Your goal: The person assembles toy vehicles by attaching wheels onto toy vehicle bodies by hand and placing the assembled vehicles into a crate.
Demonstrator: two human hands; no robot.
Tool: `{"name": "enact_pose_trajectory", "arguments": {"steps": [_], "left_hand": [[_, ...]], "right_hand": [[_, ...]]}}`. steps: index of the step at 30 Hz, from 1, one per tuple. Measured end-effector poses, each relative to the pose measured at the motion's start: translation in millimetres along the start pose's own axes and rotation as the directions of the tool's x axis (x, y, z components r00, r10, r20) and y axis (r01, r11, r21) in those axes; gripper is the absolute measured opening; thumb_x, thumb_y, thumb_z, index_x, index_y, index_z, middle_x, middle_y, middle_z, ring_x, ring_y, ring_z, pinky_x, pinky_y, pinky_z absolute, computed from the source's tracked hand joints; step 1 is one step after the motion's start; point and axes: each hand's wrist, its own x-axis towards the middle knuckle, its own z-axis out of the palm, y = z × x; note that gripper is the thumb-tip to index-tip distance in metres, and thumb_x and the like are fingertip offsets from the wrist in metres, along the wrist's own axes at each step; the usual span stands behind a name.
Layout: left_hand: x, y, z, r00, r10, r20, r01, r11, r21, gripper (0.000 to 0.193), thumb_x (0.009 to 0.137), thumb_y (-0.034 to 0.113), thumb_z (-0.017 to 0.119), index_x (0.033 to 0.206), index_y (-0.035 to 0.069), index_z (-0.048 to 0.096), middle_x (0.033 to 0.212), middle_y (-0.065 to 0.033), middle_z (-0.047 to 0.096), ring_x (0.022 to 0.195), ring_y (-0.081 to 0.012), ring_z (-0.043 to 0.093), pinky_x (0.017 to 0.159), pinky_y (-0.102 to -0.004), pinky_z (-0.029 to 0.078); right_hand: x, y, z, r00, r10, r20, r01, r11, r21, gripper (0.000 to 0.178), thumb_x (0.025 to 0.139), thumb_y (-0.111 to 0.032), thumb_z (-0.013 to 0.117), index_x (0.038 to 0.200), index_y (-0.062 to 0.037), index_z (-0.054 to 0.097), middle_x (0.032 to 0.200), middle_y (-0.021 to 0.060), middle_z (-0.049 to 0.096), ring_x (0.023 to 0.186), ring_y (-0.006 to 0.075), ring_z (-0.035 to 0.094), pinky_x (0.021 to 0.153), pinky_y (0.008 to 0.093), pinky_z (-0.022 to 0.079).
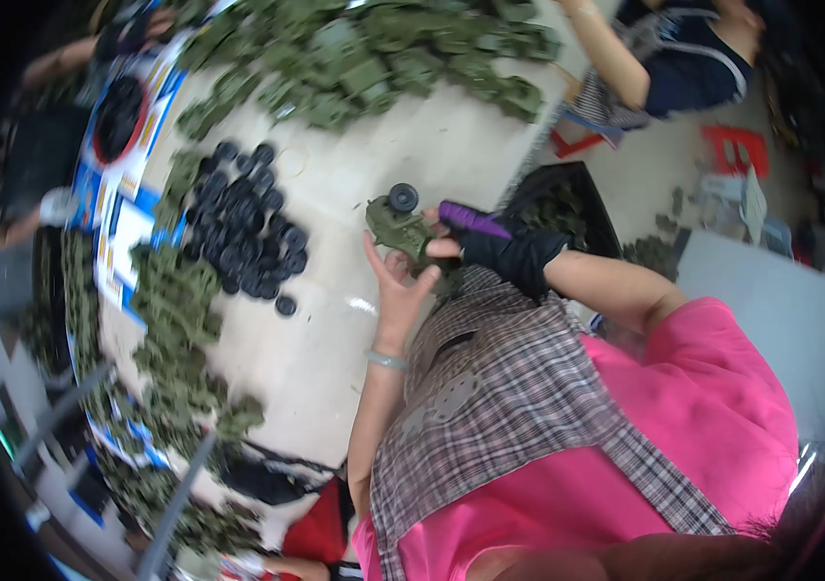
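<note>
Above the table's near edge, both my hands hold one olive-green plastic toy vehicle body (396, 227). A black toy wheel (403, 198) sits at its far end. My left hand (397, 290), bare with a pale bangle at the wrist, cups the body from the near left, thumb and fingers around it. On the right side, my right hand (492, 240), in a black and purple fingerless glove, grips the body with its fingertips. Parts of the body are hidden behind my fingers.
Loose black wheels (248, 218) lie heaped left of my hands. Green parts (364, 68) are piled at the back, with more green parts (175, 310) along the left. A black crate (592, 189) stands right. Other people work around the table; a red stool (734, 150) stands far right.
</note>
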Motion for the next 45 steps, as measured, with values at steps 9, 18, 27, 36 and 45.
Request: {"name": "enact_pose_trajectory", "arguments": {"steps": [9, 18, 27, 36, 45], "left_hand": [[16, 42, 93, 0.776, -0.148, 0.613, -0.113, 0.923, 0.367, 0.112, 0.09, 0.01, 0.078, 0.175, 0.015, 0.005, 0.157, -0.0296, 0.051, 0.145, -0.0398, 0.053, 0.12, -0.0498, 0.043], [15, 17, 71, 0.795, -0.163, 0.584, -0.13, 0.895, 0.427, 0.08, 0.094, 0.005, 0.073, 0.165, 0.007, 0.037, 0.141, -0.0169, 0.068, 0.13, -0.0298, 0.065, 0.113, -0.0418, 0.05], [4, -10, 37, 0.848, -0.282, 0.448, 0.009, 0.854, 0.521, 0.074, 0.097, 0.0, 0.069, 0.165, 0.007, 0.039, 0.14, -0.015, 0.068, 0.127, -0.0244, 0.065, 0.112, -0.0373, 0.049], [21, -28, 43, 0.897, -0.222, 0.381, -0.024, 0.838, 0.545, 0.071, 0.095, 0.005, 0.072, 0.16, 0.005, 0.045, 0.139, -0.0178, 0.068, 0.121, -0.0289, 0.068, 0.107, -0.0409, 0.054], [25, -28, 22, 0.984, -0.038, 0.173, -0.034, 0.919, 0.393, 0.061, 0.098, 0.008, 0.072, 0.155, 0.005, 0.052, 0.135, -0.0175, 0.07, 0.122, -0.0304, 0.068, 0.104, -0.0435, 0.055]], "right_hand": [[-124, 71, -60, 0.824, 0.179, -0.538, -0.187, 0.982, 0.041, 0.094, 0.088, -0.04, 0.088, 0.158, 0.003, 0.043, 0.148, 0.0183, 0.06, 0.136, 0.0292, 0.058, 0.113, 0.0392, 0.048], [-224, 371, -195, 0.548, 0.354, -0.758, 0.081, 0.88, 0.469, 0.055, 0.088, -0.018, 0.089, 0.136, -0.006, 0.065, 0.113, 0.0092, 0.075, 0.1, 0.0268, 0.074, 0.089, 0.0421, 0.062], [-231, 251, -151, -0.162, 0.518, -0.84, -0.363, 0.76, 0.539, 0.058, 0.087, -0.031, 0.089, 0.129, -0.0013, 0.063, 0.116, 0.0189, 0.074, 0.107, 0.0315, 0.072, 0.09, 0.0452, 0.058], [-95, 173, -144, 0.57, -0.057, -0.82, 0.002, 0.998, -0.068, 0.088, 0.098, -0.042, 0.078, 0.166, -0.0034, 0.037, 0.161, 0.0224, 0.051, 0.152, 0.0345, 0.047, 0.121, 0.0444, 0.04], [-7, 23, -83, 0.751, -0.471, -0.462, 0.115, 0.782, -0.612, 0.07, 0.091, -0.036, 0.082, 0.144, 0.0036, 0.057, 0.133, 0.0268, 0.064, 0.128, 0.0423, 0.061, 0.109, 0.0463, 0.049]]}}
